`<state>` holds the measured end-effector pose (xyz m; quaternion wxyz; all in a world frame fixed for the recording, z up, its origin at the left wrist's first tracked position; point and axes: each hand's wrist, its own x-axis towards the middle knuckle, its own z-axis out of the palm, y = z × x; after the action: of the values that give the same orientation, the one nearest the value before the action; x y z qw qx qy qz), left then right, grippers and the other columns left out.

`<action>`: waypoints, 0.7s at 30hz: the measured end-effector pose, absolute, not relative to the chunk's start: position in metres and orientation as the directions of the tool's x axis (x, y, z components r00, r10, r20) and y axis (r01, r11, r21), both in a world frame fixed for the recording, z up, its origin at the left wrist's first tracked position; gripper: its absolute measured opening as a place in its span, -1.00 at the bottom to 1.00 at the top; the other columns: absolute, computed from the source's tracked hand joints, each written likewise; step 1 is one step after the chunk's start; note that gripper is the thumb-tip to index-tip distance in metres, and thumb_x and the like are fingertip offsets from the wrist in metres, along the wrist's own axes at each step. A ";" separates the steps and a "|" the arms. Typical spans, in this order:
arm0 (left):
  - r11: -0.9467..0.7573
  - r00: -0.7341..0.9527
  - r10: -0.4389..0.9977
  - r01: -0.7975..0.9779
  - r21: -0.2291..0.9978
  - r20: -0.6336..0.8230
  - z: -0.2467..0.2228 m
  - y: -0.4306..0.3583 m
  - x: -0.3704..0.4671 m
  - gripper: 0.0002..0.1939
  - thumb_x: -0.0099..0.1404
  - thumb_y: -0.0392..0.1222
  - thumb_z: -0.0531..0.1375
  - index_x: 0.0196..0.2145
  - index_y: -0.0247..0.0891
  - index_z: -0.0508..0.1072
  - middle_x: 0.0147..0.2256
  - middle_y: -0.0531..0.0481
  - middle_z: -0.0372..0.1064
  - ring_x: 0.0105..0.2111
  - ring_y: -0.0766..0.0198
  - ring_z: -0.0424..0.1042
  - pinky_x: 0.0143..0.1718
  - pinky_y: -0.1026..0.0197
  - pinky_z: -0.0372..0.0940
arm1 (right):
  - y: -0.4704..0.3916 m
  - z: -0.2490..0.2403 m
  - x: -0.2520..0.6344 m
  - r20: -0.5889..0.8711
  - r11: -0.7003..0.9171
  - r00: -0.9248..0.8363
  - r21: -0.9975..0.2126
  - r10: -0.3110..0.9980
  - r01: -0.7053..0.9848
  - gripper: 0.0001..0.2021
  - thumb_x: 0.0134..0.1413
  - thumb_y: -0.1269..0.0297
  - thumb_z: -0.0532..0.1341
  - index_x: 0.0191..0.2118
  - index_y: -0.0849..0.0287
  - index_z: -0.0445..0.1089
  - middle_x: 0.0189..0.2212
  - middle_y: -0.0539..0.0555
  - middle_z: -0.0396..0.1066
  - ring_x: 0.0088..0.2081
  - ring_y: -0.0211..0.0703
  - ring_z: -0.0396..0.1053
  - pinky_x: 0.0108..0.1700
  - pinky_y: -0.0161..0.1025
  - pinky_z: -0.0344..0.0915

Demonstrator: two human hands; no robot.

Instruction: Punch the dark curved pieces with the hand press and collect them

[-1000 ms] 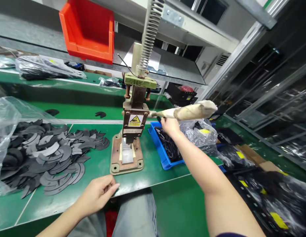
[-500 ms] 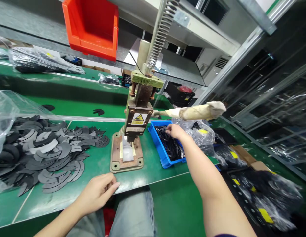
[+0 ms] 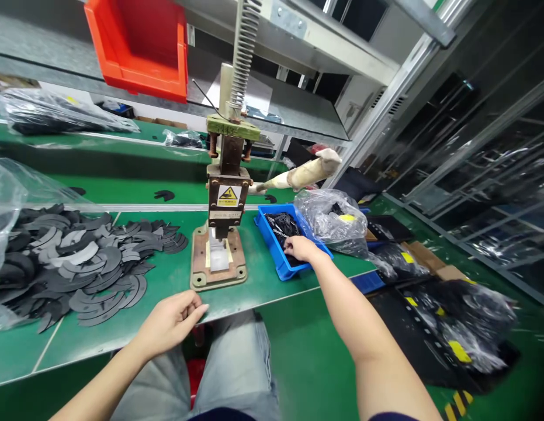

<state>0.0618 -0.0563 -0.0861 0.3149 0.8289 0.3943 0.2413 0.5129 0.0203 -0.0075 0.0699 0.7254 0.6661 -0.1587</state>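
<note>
My right hand (image 3: 300, 248) reaches into a blue bin (image 3: 278, 268) of small thin black parts (image 3: 282, 224). Its fingertips are pinched together down among the parts; what they hold, if anything, is hidden. At the table's front edge rests my left hand (image 3: 173, 318), fingers curled in and thumb alongside, with nothing visible in it. Between the hands stands a hand press (image 3: 228, 199) with a warning label and a spring on top. A pale block (image 3: 219, 257) sits on its base under the ram. Left of the press lies a heap of dark grey curved flat pieces (image 3: 96, 263).
The press's wrapped lever (image 3: 313, 171) sticks out to the right above the blue bin. Behind the bin lies a clear plastic bag (image 3: 333, 219). A red bin (image 3: 140, 52) sits on the shelf overhead. More bagged parts (image 3: 464, 316) lie at the right.
My right hand has moved from the bin's far part toward its near end, fingers still pinched. My left hand stays at the table edge. The camera view has shifted somewhat.
</note>
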 end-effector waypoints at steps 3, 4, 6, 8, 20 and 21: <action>-0.478 0.563 0.813 0.498 0.724 0.151 -0.085 -0.057 0.062 -0.65 0.49 0.10 0.14 -0.37 -0.16 0.43 -0.46 0.08 0.42 -0.45 0.27 0.40 -0.36 0.26 0.26 | 0.015 -0.007 0.519 -0.225 -0.098 0.056 -0.180 0.973 0.979 -0.63 0.33 0.05 0.24 0.10 0.15 0.43 0.10 0.15 0.46 0.05 -0.10 0.48 0.12 0.00 0.50; -0.473 0.561 0.814 0.494 0.729 0.148 -0.085 -0.058 0.062 -0.65 0.49 0.10 0.15 -0.37 -0.16 0.43 -0.46 0.08 0.42 -0.45 0.27 0.40 -0.36 0.26 0.26 | 0.013 -0.008 0.522 -0.192 -0.098 0.058 -0.204 0.980 0.974 -0.63 0.33 0.05 0.24 0.10 0.16 0.43 0.09 0.15 0.47 0.05 -0.11 0.48 0.11 0.00 0.51; -0.461 0.557 0.818 0.491 0.740 0.141 -0.085 -0.058 0.062 -0.66 0.48 0.09 0.16 -0.37 -0.16 0.44 -0.45 0.09 0.42 -0.45 0.27 0.40 -0.36 0.26 0.26 | 0.010 -0.008 0.526 -0.129 -0.102 0.072 -0.247 0.989 0.964 -0.64 0.33 0.05 0.24 0.09 0.17 0.43 0.07 0.14 0.48 0.02 -0.12 0.49 0.10 -0.01 0.51; -0.449 0.551 0.824 0.492 0.746 0.133 -0.085 -0.058 0.061 -0.66 0.47 0.09 0.17 -0.37 -0.16 0.44 -0.45 0.08 0.43 -0.44 0.27 0.40 -0.36 0.26 0.26 | 0.007 -0.007 0.529 -0.062 -0.110 0.096 -0.288 0.993 0.951 -0.64 0.33 0.05 0.24 0.08 0.18 0.43 0.04 0.14 0.49 0.00 -0.13 0.49 0.08 -0.02 0.52; -0.353 0.513 0.853 0.436 0.828 0.094 -0.091 -0.055 0.057 -0.64 0.47 0.15 0.17 -0.32 -0.17 0.45 -0.44 0.08 0.38 -0.41 0.28 0.37 -0.32 0.27 0.28 | -0.005 -0.009 0.534 0.187 -0.109 0.202 -0.417 0.961 0.902 -0.60 0.33 0.04 0.23 0.13 0.19 0.40 0.06 0.15 0.47 0.03 -0.10 0.48 0.09 0.01 0.51; -0.347 0.513 0.853 0.423 0.837 0.094 -0.092 -0.055 0.056 -0.64 0.47 0.15 0.17 -0.32 -0.18 0.45 -0.44 0.08 0.38 -0.41 0.28 0.36 -0.33 0.27 0.29 | -0.006 -0.011 0.534 0.156 -0.117 0.196 -0.410 0.968 0.905 -0.60 0.33 0.04 0.23 0.13 0.19 0.40 0.06 0.15 0.47 0.03 -0.10 0.49 0.09 0.01 0.51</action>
<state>0.0561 -0.0547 -0.0922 0.3960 0.7745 0.4120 0.2712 0.5336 -0.0055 -0.0109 -0.2124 0.7437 0.6295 -0.0748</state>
